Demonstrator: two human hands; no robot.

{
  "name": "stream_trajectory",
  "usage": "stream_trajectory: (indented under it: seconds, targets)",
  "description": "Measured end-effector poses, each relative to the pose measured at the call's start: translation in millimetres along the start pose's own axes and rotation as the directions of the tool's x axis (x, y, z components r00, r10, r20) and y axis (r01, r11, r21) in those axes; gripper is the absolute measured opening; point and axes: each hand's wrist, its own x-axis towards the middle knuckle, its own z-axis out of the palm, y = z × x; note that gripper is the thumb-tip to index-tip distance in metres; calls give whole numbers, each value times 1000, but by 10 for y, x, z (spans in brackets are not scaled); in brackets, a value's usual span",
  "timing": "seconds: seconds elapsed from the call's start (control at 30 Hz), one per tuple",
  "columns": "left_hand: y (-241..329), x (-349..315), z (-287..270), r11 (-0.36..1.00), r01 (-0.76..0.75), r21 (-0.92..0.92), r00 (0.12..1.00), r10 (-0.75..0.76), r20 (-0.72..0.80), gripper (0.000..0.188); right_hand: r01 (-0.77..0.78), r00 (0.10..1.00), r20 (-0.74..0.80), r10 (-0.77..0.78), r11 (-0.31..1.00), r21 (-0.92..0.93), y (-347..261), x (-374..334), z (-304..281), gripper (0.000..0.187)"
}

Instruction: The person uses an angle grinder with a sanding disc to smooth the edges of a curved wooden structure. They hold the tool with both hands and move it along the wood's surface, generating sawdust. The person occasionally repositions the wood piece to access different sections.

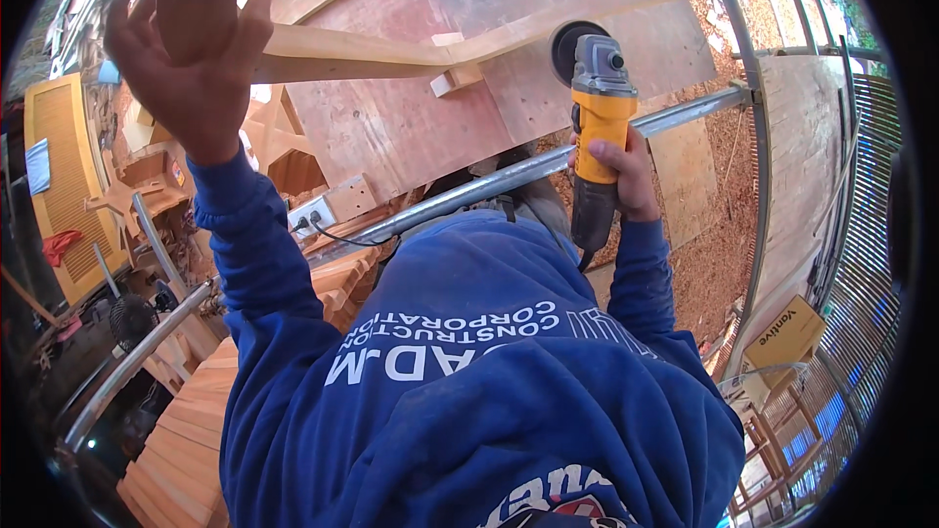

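— Where's your angle grinder?
— Your right hand has its fingers wrapped tight around the yellow body, disc against the curved wooden slat, likely for sanding.
— And your left hand?
— Fingers spread open, holding nothing, pressed near the slat's end, seemingly steadying it.

You've got a reddish plywood bench top. On it lies a pale curved wooden piece, with a small wooden block touching it. A white power outlet box is mounted at the bench's near edge.
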Motion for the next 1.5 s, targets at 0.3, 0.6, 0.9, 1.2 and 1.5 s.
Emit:
stream_trajectory:
  seconds: [0.3,0.6,0.9,1.2,1.5]
  targets:
    - [-114,-15,-53,984,29,178,1000,-30,5,69,-117,985,121,125,991,-71,64,473,104,49]
    - [-489,-388,-308,968,67,243,973,-9,-233,65,-228,938,264,224,973,-16,247,755,370,47]
    - [-731,-581,-401,958,95,271,953,-9,-304,58,-226,966,74,246,952,-206,463,1015,554,39]
    - [-767,-751,-446,975,158,159,917,-85,-390,57,-217,953,148,263,938,-269,552,1191,787,43]
    - [-796,-807,-495,972,201,124,907,-137,-398,61,-177,971,63,231,869,-462,476,1187,907,48]
